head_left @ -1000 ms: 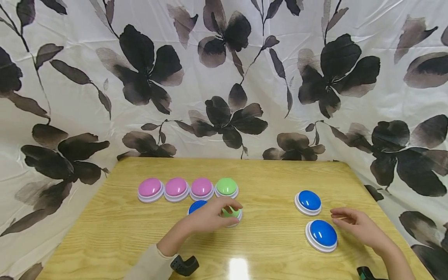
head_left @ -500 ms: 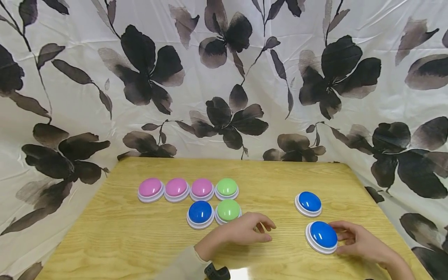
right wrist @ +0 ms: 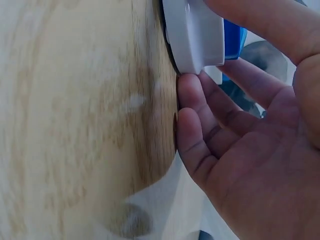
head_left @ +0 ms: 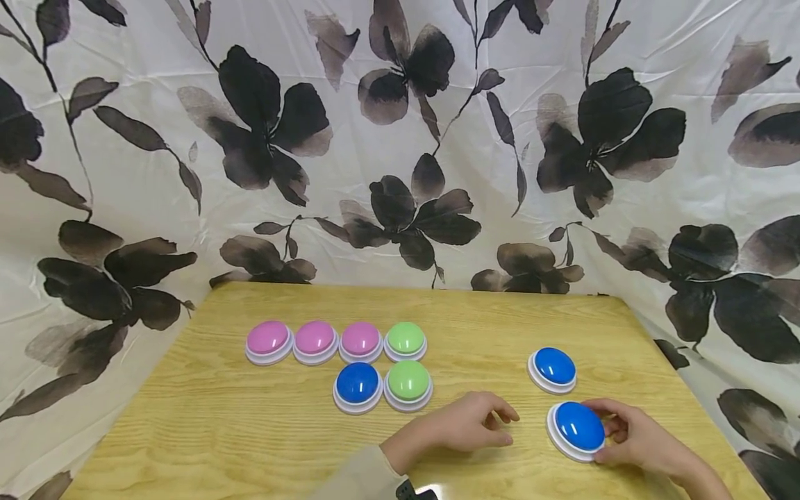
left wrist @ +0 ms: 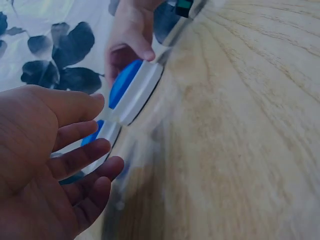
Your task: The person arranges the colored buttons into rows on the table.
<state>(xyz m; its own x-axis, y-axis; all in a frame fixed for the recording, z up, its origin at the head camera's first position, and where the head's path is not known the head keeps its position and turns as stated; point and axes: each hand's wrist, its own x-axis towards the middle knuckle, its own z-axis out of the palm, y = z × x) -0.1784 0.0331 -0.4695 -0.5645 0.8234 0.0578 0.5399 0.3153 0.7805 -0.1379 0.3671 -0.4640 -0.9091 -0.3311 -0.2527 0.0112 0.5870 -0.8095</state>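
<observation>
My right hand grips the right edge of the nearer blue push button, which has a white round base and sits on the table at the right. In the right wrist view, the thumb lies along one side of the white base and fingers touch its other side. Just behind it stands another blue push button. My left hand hovers mid-table with loosely bent fingers, holding nothing. The left wrist view has both blue buttons beyond that hand's fingertips, the nearer one with the right thumb on its rim.
Along the back left run a row of pink buttons and a green button. In front of them sit a blue button and another green button. A floral cloth hangs behind the wooden table.
My left hand has moved right, away from the front green button, uncovering it and the blue button beside it. My right hand has come left and taken hold of the nearer blue button.
</observation>
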